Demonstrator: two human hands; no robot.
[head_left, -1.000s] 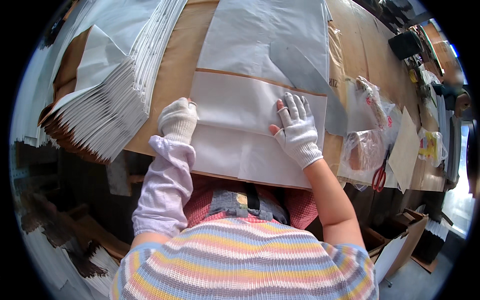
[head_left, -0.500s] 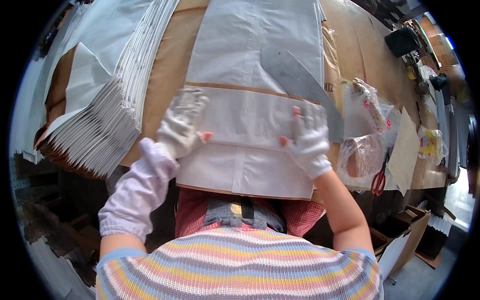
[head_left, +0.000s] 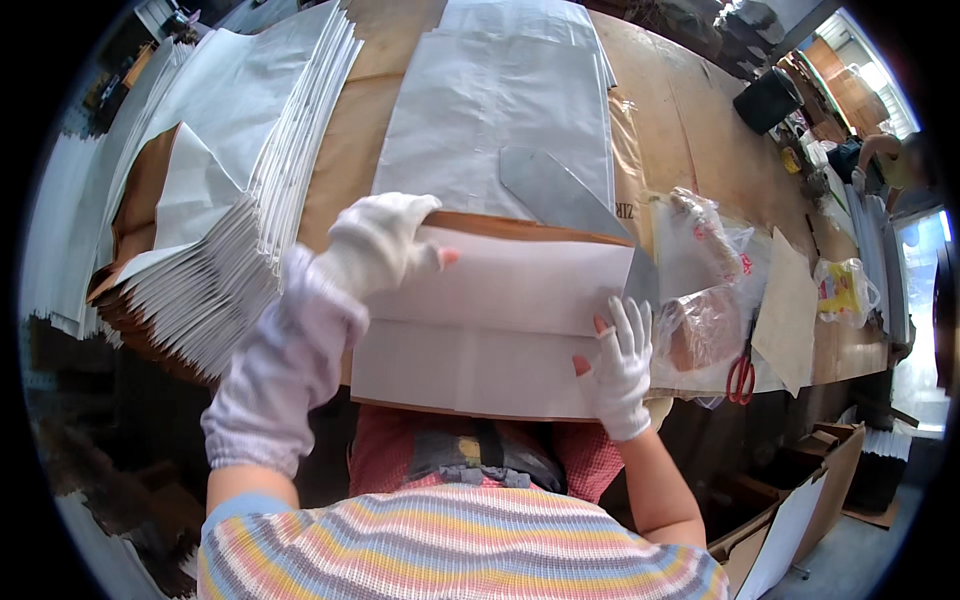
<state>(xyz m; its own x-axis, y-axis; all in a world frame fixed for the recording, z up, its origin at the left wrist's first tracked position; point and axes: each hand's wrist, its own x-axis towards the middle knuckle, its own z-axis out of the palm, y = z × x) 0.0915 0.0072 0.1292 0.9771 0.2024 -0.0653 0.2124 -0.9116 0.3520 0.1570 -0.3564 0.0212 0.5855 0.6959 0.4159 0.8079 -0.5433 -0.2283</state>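
Note:
A white paper bag with a brown inner lining lies at the table's front edge, its end folded toward me. My left hand, in a white knit glove with bare thumb tip, curls its fingers over the flap's far left corner. The flap's far edge is lifted a little there, showing brown paper. My right hand, gloved alike, lies with fingers stretched out along the bag's right edge. Beyond the flap, a flat grey metal plate with a rounded end lies on white paper bags, partly hidden by the flap.
At the left stands a thick fanned stack of folded white bags with brown lining. On the right are a clear plastic bag, red-handled scissors, a pale sheet and a yellow packet. A black container stands farther back.
My left hand has gone from lying on the flap to gripping its far left corner, raising that edge. My right hand has slid nearer me along the right side. The whole view has shifted slightly.

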